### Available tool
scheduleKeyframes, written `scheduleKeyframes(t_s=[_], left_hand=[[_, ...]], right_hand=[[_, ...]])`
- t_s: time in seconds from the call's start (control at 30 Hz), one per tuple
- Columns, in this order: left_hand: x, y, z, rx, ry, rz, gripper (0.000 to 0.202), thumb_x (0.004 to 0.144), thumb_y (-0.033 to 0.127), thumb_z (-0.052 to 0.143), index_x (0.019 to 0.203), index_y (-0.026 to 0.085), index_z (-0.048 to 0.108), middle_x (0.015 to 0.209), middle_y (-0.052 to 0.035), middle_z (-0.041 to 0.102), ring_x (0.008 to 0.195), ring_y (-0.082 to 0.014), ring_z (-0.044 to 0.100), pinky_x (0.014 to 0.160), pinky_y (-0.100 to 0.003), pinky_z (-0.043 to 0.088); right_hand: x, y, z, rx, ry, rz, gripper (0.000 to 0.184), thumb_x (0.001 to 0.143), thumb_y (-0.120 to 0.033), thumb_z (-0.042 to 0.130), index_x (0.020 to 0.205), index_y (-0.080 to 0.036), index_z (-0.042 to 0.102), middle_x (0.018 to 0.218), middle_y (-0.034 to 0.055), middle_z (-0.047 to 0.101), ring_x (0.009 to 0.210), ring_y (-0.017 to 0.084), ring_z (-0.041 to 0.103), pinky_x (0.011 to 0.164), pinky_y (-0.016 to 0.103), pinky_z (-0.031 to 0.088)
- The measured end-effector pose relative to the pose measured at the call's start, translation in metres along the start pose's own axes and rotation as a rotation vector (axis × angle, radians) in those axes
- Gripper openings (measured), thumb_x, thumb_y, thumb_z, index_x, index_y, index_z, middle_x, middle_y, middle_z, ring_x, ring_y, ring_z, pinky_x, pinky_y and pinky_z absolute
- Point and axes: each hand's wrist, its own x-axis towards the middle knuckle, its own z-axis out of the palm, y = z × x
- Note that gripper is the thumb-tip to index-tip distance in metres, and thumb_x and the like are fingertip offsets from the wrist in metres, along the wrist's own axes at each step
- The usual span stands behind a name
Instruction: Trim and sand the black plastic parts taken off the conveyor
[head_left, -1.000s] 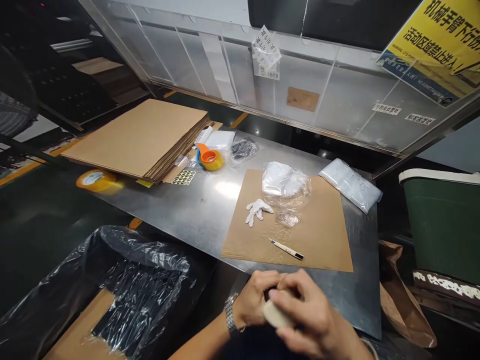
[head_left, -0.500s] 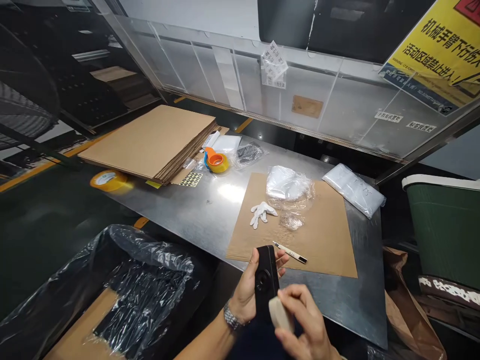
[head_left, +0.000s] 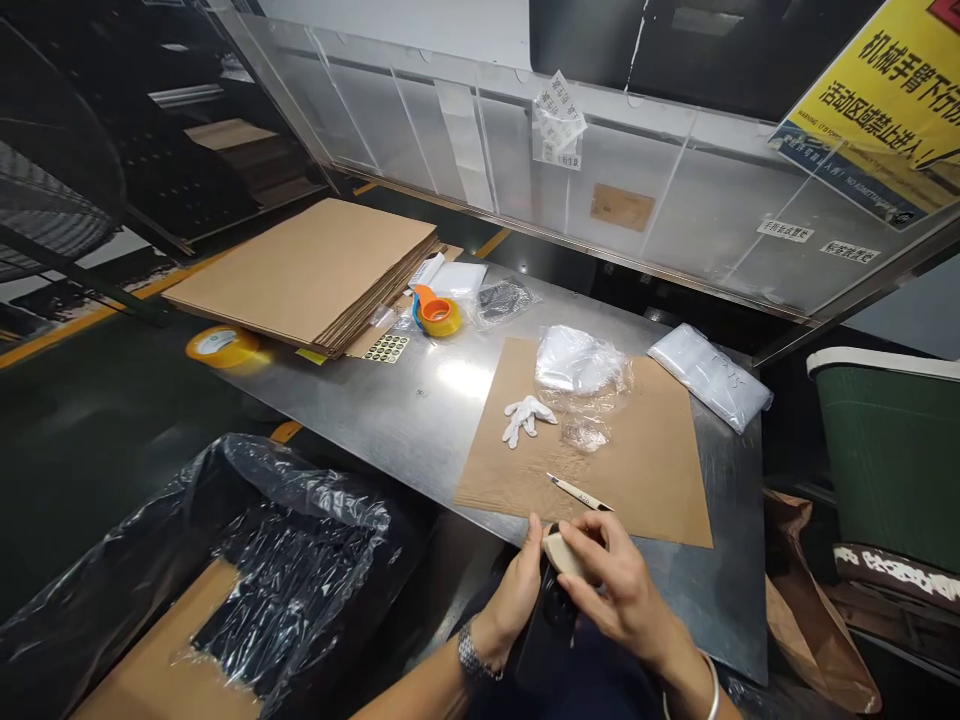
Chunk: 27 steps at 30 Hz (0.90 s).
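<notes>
My left hand [head_left: 514, 600] is closed around a flat black casing [head_left: 536, 640] with a round dark feature on its face, low at the front of the table. Between the thumb and fingers of my right hand [head_left: 626, 590] is a cream-coloured pad [head_left: 562, 555], which lies against the upper end of the casing. My hands hide much of the casing. Just beyond them a slim pale pen-like tool [head_left: 577, 491] rests on a cardboard sheet [head_left: 660, 490]. Farther back on that sheet lie a white glove [head_left: 525, 418] and a clear plastic bag with white contents [head_left: 574, 362].
On the metal table [head_left: 375, 410], stacked cardboard [head_left: 315, 265] stands at left beside a tape roll in a dispenser [head_left: 439, 316]. Another yellow tape roll [head_left: 217, 345] sits at the edge. A white packet [head_left: 709, 375] lies right. A black-lined bin [head_left: 300, 560] stands lower left.
The cream pad in my right hand has moved up along the casing to its upper end. My left hand has shifted slightly, and the casing is lower. The camera view has shifted a little.
</notes>
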Motion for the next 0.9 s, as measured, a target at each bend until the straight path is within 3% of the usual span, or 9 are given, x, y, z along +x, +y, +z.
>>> scheduleKeyframes(t_s=[0.07,0.2,0.3,0.37,0.43,0.53,0.6,0.73,0.9], left_hand=[[0.001,-0.004,-0.004,-0.014,-0.041,0.003,0.07,0.078,0.068,0.019,0.106,0.015,0.054,0.044,-0.0011,0.056,0.038,-0.0158,0.053,0.039,-0.025,0.038],[0.005,-0.007,-0.007,-0.068,-0.043,-0.002,0.064,0.079,0.066,0.019,0.093,0.016,0.057,0.051,0.0008,0.055,0.04,-0.0121,0.05,0.041,-0.023,0.037],[0.008,-0.003,-0.005,-0.109,-0.045,0.113,0.052,0.083,0.057,0.029,0.091,0.016,0.059,0.064,-0.0006,0.06,0.059,-0.0127,0.056,0.061,-0.026,0.044],[0.009,0.001,-0.004,-0.138,-0.058,0.208,0.044,0.085,0.051,0.034,0.095,0.016,0.059,0.08,-0.0022,0.064,0.08,-0.014,0.057,0.079,-0.025,0.041],[0.01,0.004,-0.004,-0.206,-0.056,0.21,0.043,0.085,0.05,0.035,0.097,0.016,0.058,0.09,-0.003,0.064,0.089,-0.015,0.056,0.086,-0.026,0.038],[0.016,0.003,-0.009,-0.38,0.011,0.056,0.046,0.082,0.056,0.037,0.097,0.018,0.057,0.087,-0.0023,0.065,0.078,-0.0145,0.06,0.078,-0.026,0.042],[0.021,0.001,-0.014,-0.455,0.009,-0.101,0.049,0.078,0.06,0.04,0.089,0.016,0.058,0.072,-0.0023,0.064,0.062,-0.0136,0.059,0.063,-0.025,0.043],[0.035,0.0,-0.02,-0.565,-0.201,-0.365,0.05,0.075,0.059,0.045,0.07,0.011,0.056,0.05,-0.0022,0.054,0.043,-0.0113,0.05,0.046,-0.022,0.035],[0.047,-0.001,-0.022,-0.814,-0.307,-0.398,0.051,0.076,0.06,0.04,0.07,0.011,0.053,0.055,-0.0018,0.052,0.045,-0.0108,0.048,0.048,-0.022,0.037]], right_hand=[[-0.002,0.002,-0.005,0.015,-0.032,-0.019,0.046,0.081,-0.018,0.052,0.126,-0.021,0.042,0.105,0.0095,0.044,0.095,0.019,0.048,0.079,0.033,0.046],[0.0,0.007,-0.008,-0.011,0.068,0.001,0.047,0.082,-0.014,0.05,0.128,-0.021,0.039,0.107,0.0099,0.042,0.096,0.019,0.047,0.081,0.033,0.045],[0.006,0.0,-0.008,-0.039,0.064,0.031,0.044,0.081,-0.016,0.051,0.124,-0.019,0.042,0.103,0.0095,0.043,0.09,0.018,0.048,0.076,0.032,0.046],[0.011,-0.009,-0.008,-0.115,0.008,0.068,0.04,0.08,-0.017,0.052,0.119,-0.018,0.046,0.098,0.0093,0.045,0.086,0.019,0.047,0.074,0.034,0.046],[0.014,-0.02,-0.007,-0.194,-0.084,0.099,0.035,0.079,-0.018,0.052,0.114,-0.017,0.05,0.093,0.0091,0.047,0.085,0.02,0.047,0.073,0.036,0.047],[0.013,-0.038,-0.001,-0.218,-0.208,0.094,0.033,0.078,-0.019,0.051,0.11,-0.015,0.052,0.091,0.0102,0.049,0.084,0.021,0.048,0.071,0.036,0.048],[0.009,-0.046,0.007,-0.205,-0.214,0.039,0.034,0.077,-0.019,0.051,0.111,-0.014,0.052,0.091,0.0112,0.051,0.083,0.021,0.05,0.07,0.036,0.049],[0.001,-0.046,0.023,-0.229,-0.05,-0.144,0.039,0.077,-0.019,0.051,0.115,-0.01,0.05,0.087,0.0131,0.053,0.077,0.022,0.051,0.067,0.036,0.05],[-0.013,-0.021,0.023,-0.243,0.102,-0.219,0.05,0.077,-0.016,0.051,0.126,-0.012,0.042,0.091,0.0141,0.052,0.078,0.021,0.052,0.064,0.035,0.051]])
